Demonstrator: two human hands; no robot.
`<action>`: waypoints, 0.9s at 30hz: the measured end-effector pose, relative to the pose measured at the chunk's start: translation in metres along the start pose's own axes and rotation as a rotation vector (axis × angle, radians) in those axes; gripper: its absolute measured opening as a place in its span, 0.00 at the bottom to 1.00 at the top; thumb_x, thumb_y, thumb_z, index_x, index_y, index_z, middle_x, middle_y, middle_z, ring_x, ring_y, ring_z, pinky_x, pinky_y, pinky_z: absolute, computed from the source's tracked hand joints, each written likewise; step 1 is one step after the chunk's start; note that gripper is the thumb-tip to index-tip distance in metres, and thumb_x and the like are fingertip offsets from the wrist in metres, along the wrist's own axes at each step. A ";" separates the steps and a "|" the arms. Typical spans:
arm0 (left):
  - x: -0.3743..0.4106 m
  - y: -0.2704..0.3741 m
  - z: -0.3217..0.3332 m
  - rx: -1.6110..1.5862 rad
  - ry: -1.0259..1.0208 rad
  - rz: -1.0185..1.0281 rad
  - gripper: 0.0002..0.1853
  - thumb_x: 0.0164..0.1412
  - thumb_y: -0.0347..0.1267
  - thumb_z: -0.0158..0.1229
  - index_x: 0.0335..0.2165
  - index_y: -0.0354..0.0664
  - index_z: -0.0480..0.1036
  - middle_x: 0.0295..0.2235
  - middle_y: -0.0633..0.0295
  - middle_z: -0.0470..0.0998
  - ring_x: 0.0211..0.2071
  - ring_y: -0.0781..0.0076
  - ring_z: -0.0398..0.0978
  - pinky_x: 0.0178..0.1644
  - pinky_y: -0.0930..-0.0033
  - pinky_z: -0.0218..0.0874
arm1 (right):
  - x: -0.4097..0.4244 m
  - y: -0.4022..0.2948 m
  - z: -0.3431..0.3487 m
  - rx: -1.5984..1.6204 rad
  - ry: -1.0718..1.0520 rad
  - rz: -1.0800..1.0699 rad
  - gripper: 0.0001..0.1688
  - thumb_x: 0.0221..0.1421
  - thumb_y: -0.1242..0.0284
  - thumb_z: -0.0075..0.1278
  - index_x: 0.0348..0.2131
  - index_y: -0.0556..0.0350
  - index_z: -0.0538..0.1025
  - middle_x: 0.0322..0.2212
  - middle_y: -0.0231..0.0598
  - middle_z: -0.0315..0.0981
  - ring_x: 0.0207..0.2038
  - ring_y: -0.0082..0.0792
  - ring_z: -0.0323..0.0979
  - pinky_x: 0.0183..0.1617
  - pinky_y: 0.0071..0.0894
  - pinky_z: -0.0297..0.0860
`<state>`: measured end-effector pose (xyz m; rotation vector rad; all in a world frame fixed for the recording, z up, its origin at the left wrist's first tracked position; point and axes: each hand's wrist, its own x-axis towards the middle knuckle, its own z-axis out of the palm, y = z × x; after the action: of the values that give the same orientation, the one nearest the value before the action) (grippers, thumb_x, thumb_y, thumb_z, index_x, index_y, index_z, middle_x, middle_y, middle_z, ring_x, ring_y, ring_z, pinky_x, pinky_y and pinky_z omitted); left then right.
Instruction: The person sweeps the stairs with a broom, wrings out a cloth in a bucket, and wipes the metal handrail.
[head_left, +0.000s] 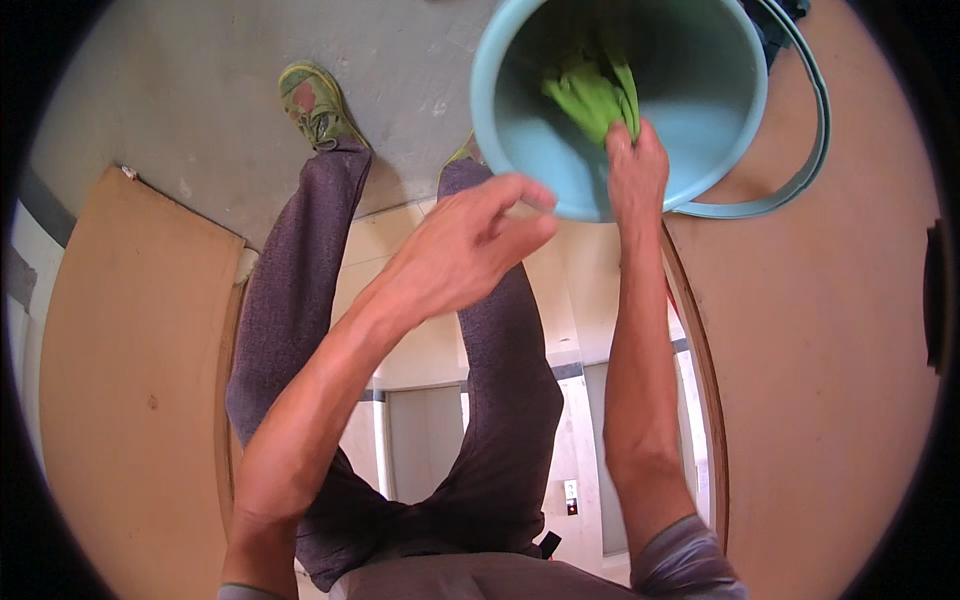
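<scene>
A light blue plastic bucket (484, 90) stands before me at the upper right, its mouth facing up toward me. My right hand (637, 161) reaches over the near rim and grips a bunched green cloth (589, 97), which hangs down inside the bucket. The lower end of the cloth is lost in shadow, and I cannot tell whether it touches water. My left hand (491, 236) hovers just left of the near rim, slightly blurred, thumb and fingers apart with nothing between them.
The bucket's handle (814, 142) is swung out to the right. Tan wall or door panels (817, 360) rise at both sides. My green shoe (311, 101) rests on the grey floor (187, 97). Dark fabric (776, 30) lies behind the bucket.
</scene>
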<state>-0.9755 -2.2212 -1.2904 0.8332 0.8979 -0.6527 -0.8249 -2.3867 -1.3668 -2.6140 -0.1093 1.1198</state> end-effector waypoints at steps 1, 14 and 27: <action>0.017 0.000 0.016 -0.143 0.059 -0.013 0.20 0.61 0.43 0.58 0.42 0.38 0.72 0.26 0.67 0.71 0.30 0.73 0.71 0.36 0.72 0.65 | -0.020 -0.010 -0.015 -0.048 0.029 -0.104 0.15 0.55 0.68 0.45 0.31 0.68 0.71 0.28 0.59 0.69 0.32 0.57 0.67 0.38 0.48 0.64; 0.185 -0.018 0.062 -0.987 0.322 -0.138 0.18 0.55 0.41 0.61 0.35 0.35 0.73 0.34 0.56 0.75 0.31 0.68 0.72 0.33 0.62 0.67 | 0.039 0.011 0.034 0.050 0.246 -0.067 0.27 0.59 0.51 0.47 0.33 0.61 0.74 0.28 0.61 0.73 0.35 0.63 0.70 0.40 0.55 0.65; 0.160 0.004 0.038 -0.716 0.314 -0.273 0.43 0.60 0.57 0.52 0.64 0.44 0.52 0.67 0.52 0.46 0.64 0.40 0.45 0.61 0.34 0.46 | 0.056 -0.003 0.003 0.067 -0.172 -0.285 0.23 0.45 0.56 0.63 0.34 0.56 0.80 0.26 0.44 0.73 0.28 0.41 0.68 0.35 0.37 0.67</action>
<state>-0.8808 -2.2739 -1.4138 0.1655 1.4326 -0.3844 -0.7886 -2.3729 -1.4069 -2.3464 -0.4570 1.2175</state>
